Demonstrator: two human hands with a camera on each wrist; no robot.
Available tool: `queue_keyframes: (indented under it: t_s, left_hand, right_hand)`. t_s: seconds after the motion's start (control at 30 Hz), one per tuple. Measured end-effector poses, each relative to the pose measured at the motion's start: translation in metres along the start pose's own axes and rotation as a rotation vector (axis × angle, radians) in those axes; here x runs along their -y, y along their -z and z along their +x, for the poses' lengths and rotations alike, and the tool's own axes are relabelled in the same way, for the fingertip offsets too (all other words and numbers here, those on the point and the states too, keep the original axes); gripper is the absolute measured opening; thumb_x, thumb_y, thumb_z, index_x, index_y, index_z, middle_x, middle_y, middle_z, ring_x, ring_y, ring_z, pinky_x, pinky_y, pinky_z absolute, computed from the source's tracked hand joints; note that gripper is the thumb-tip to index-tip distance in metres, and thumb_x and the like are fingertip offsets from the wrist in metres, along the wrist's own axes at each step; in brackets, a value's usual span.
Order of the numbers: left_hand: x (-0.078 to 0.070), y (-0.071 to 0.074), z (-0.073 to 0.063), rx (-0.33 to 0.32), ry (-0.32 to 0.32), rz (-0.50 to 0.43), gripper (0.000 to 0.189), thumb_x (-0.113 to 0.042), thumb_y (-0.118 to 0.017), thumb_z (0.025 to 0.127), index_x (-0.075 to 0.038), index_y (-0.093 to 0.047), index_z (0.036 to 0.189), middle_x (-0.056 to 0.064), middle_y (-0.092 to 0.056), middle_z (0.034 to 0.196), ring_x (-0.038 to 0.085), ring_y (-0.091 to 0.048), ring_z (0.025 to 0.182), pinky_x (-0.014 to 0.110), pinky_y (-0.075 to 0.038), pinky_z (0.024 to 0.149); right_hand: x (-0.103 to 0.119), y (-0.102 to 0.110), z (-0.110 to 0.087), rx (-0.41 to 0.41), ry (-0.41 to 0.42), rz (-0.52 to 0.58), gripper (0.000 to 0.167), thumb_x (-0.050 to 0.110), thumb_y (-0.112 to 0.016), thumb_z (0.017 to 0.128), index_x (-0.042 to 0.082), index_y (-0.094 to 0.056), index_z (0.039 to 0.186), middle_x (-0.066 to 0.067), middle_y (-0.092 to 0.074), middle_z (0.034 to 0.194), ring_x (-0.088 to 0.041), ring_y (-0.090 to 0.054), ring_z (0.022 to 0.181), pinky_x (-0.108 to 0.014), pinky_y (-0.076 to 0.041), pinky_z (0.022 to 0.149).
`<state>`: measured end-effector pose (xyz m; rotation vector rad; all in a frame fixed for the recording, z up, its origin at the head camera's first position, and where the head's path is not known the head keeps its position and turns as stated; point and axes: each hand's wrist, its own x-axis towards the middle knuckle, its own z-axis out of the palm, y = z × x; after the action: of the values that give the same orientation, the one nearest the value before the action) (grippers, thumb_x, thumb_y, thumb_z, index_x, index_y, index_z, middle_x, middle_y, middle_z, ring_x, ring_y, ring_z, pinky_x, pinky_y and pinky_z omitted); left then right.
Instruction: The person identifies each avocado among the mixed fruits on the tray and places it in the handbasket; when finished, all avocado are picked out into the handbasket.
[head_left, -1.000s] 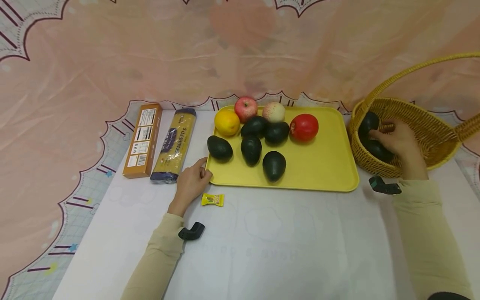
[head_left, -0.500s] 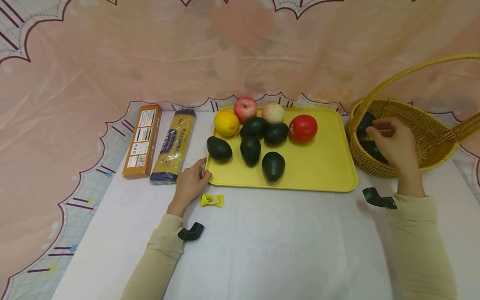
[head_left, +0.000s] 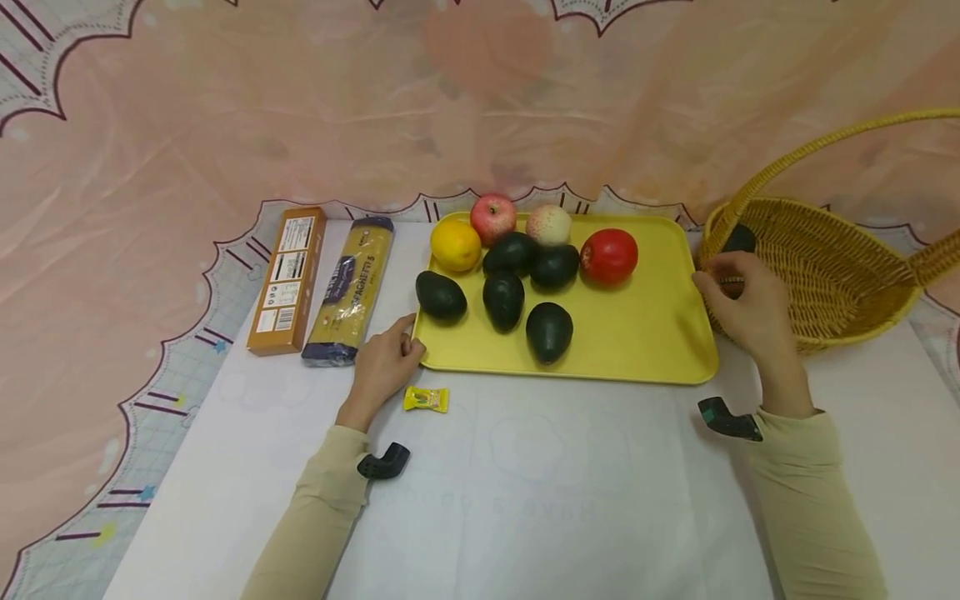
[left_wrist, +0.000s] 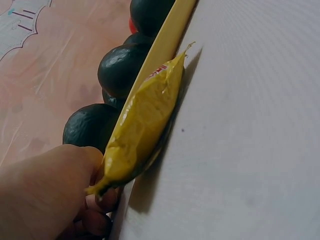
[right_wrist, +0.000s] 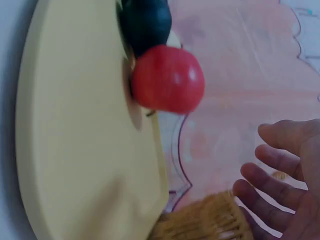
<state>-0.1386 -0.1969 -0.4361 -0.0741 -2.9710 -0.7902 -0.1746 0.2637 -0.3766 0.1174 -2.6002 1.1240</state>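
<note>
A: What has the right hand (head_left: 750,308) got?
B: Nothing. Its fingers are parted and loosely bent, at the near left rim of the basket (head_left: 817,258).
A: And the left hand (head_left: 381,371)?
B: Curled fingers grip the near left corner of the tray (head_left: 637,333), beside the candy (head_left: 426,400).
A: The avocados (head_left: 503,302)?
B: Five on the tray's left half; at least one at the basket's left end.

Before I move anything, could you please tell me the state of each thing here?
Yellow tray, partly filled.
Basket, handle raised, at least one dark avocado inside.
Candy, wrapped.
Spaghetti packet, lying flat, seal unclear.
Brown box, lying flat, closure unclear.
Left hand, holding the tray's near left corner.
Right hand, holding nothing, near the basket.
</note>
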Motion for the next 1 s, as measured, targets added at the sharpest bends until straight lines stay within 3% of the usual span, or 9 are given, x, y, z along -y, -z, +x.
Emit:
queue_keyframes:
  t_s: [0.13,0.27,0.43,0.57,0.77,1.0]
  left_hand:
    - [0.0,0.0,0.0,-0.001,0.008,-0.001,0.047,-0.018,-0.051,0.085,-0.005,-0.054,0.131,0.0,-0.045,0.058,0.014,-0.037,0.048,0.027,-0.025,0.049]
    - [0.0,-0.001,0.001,-0.002,0.008,-0.002,0.047,-0.019,-0.051,0.085,-0.005,-0.054,0.13,0.0,-0.046,0.058,0.014,-0.038,0.049,0.027,-0.026,0.049]
    - [0.0,-0.001,0.001,0.0,0.003,-0.008,0.046,-0.018,-0.051,0.085,-0.004,-0.054,0.129,0.0,-0.046,0.057,0.014,-0.038,0.049,0.027,-0.026,0.049]
    - [0.0,0.0,0.001,-0.001,0.0,-0.012,0.047,-0.018,-0.052,0.085,-0.004,-0.054,0.129,0.0,-0.046,0.057,0.014,-0.038,0.048,0.027,-0.026,0.049]
    - [0.001,0.001,0.001,-0.011,0.006,-0.005,0.047,-0.018,-0.051,0.084,-0.004,-0.055,0.129,0.0,-0.045,0.056,0.014,-0.038,0.048,0.027,-0.025,0.049]
    - [0.0,0.001,0.0,-0.006,-0.004,-0.008,0.047,-0.018,-0.052,0.084,-0.004,-0.055,0.129,0.0,-0.046,0.057,0.013,-0.038,0.048,0.027,-0.025,0.049]
  right_hand:
    - [0.011,-0.01,-0.002,0.007,0.058,0.008,0.033,0.023,-0.064,0.087,0.001,-0.063,0.111,-0.015,-0.062,0.106,0.005,-0.048,0.086,-0.011,-0.037,0.073]
    - [0.019,-0.024,-0.003,0.098,0.062,0.021,0.035,0.026,-0.065,0.087,0.003,-0.061,0.113,-0.014,-0.062,0.108,-0.011,-0.056,0.091,-0.011,-0.041,0.073]
    - [0.026,-0.041,-0.005,0.239,0.051,0.03,0.044,0.032,-0.065,0.087,0.002,-0.058,0.118,-0.015,-0.061,0.115,-0.028,-0.059,0.099,-0.035,-0.05,0.081]
    - [0.033,-0.053,-0.008,0.318,0.052,0.061,0.048,0.033,-0.067,0.085,0.002,-0.055,0.12,-0.015,-0.059,0.117,-0.029,-0.058,0.102,-0.049,-0.049,0.085]
    - [0.049,-0.074,-0.013,0.445,0.075,0.116,0.055,0.038,-0.07,0.081,0.007,-0.052,0.124,-0.012,-0.057,0.123,-0.026,-0.056,0.105,-0.047,-0.049,0.086]
    - [0.065,-0.1,-0.022,0.561,0.105,0.077,0.085,0.052,-0.076,0.069,0.015,-0.042,0.137,-0.004,-0.047,0.133,-0.024,-0.05,0.115,-0.044,-0.047,0.092]
